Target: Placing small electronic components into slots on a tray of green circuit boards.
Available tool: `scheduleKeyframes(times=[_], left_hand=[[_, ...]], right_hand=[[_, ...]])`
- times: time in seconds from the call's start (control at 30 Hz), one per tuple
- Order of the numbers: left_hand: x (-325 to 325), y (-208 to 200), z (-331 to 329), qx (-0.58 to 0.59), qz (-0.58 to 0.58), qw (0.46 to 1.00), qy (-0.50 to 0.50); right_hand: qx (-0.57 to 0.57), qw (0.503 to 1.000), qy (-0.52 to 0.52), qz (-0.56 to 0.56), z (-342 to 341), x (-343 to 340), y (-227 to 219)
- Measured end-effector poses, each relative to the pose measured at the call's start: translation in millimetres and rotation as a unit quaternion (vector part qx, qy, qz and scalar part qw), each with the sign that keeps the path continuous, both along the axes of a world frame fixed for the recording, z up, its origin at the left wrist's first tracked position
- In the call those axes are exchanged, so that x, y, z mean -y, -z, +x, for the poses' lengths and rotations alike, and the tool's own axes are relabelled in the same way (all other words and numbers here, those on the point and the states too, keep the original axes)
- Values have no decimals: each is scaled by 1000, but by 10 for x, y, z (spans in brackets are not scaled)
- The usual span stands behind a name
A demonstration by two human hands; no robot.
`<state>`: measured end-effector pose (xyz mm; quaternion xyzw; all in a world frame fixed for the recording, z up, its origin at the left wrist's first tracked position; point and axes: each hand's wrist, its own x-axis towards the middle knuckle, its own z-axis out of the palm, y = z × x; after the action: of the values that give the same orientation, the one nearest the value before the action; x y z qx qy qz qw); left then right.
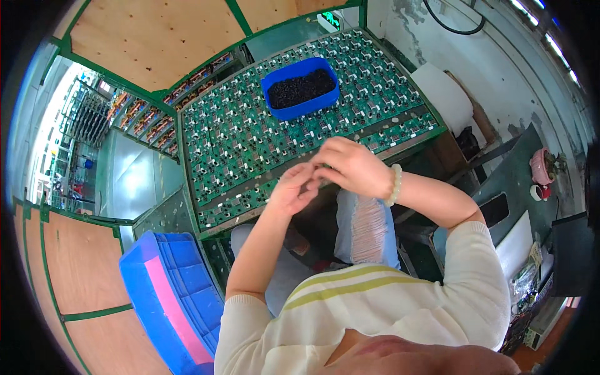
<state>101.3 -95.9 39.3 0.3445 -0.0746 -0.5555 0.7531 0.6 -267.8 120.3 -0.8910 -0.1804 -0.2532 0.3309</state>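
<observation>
My left hand [292,189] and my right hand [353,167] meet above the front edge of the workbench, fingertips together. The fingers of both are bent in a pinch; anything between them is too small or hidden to make out. A pale beaded bracelet [395,185] circles my right wrist. Just beyond my hands, rows of green circuit boards [237,147] with small black and white components cover the bench. On top of the boards stands a blue plastic bin [306,111], holding a heap of small black parts [301,89].
A large blue crate [140,284] with a pink strip stands tilted at my left. Plywood panels [84,269] in green frames border that side, with racks of boards [94,115] farther off. At right are a dark phone [495,210] and a pink plant pot [541,167].
</observation>
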Motion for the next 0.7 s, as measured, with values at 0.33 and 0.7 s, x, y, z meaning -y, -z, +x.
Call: scheduleKeyframes(times=[0.33, 0.7], left_hand=[[588, -23, 109, 21, 101, 994, -35], [524, 181, 385, -7, 86, 995, -54]], right_hand=[[-80, 991, 18, 108, 285, 581, 455], [-138, 930, 136, -311, 849, 1204, 946]])
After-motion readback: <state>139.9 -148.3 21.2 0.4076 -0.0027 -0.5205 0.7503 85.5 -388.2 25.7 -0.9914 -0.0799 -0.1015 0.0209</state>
